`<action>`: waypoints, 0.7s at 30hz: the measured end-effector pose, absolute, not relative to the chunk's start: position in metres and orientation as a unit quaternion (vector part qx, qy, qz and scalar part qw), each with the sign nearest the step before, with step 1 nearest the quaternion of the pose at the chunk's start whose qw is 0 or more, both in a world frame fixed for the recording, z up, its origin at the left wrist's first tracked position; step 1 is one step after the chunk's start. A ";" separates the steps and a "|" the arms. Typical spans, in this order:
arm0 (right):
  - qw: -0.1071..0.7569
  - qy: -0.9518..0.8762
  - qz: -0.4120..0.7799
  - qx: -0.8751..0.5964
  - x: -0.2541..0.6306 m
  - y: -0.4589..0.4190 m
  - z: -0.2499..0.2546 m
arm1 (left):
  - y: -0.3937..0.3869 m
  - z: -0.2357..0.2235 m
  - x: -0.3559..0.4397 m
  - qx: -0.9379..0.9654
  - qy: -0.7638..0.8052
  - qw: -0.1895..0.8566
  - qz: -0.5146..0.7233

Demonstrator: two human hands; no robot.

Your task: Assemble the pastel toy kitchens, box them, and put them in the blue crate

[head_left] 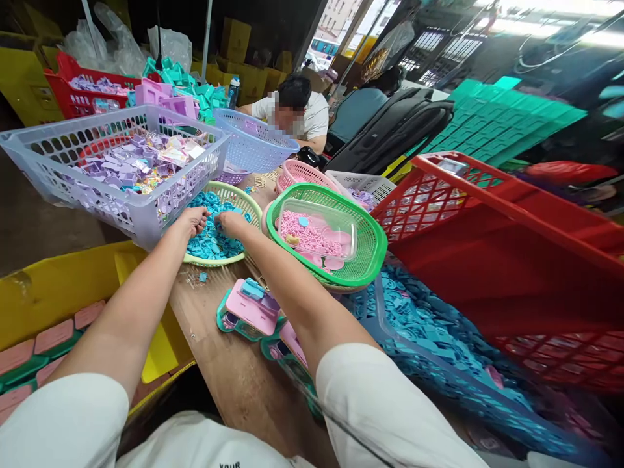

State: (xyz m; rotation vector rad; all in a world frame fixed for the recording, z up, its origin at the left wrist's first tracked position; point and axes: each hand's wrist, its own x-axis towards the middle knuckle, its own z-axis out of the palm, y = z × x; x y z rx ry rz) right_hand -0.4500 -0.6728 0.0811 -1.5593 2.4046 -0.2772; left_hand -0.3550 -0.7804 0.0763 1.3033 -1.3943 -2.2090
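Both my hands are over a pale yellow-green round basket point(253, 209) filled with small blue plastic pieces point(214, 244). My left hand point(195, 221) is at the basket's left side, its fingers curled together in a pinch. Close by on the right, my right hand point(232, 223) is closed too, knuckles up, against the blue pieces. Whatever either hand pinches is too small or hidden to name. Nearer to me on the wooden table point(205, 331) stands a pink and teal toy vehicle point(251, 305), with a second pink and teal toy point(292, 344) partly behind my right forearm.
A translucent crate point(146, 221) of purple parts borders the basket on the left. To the right are a green basket point(373, 250) with pink pieces, a bin of blue parts point(433, 344) and a red crate point(487, 260). A person point(312, 117) leans over the table's far end.
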 end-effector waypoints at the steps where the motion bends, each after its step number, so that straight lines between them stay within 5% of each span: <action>1: 0.127 0.832 -0.106 -0.530 -0.451 -0.673 0.083 | -0.780 0.075 -0.356 0.448 -0.476 0.111 -0.749; 6: 0.140 0.820 -0.202 -0.516 -0.450 -0.680 0.097 | -0.776 0.077 -0.358 0.453 -0.470 0.113 -0.749; 12: 0.303 0.705 -0.429 -0.477 -0.450 -0.685 0.099 | -0.767 0.089 -0.355 0.405 -0.450 0.121 -0.786; 21: 0.202 0.769 -0.430 -0.427 -0.456 -0.687 0.087 | -0.764 0.093 -0.355 0.348 -0.411 0.147 -0.830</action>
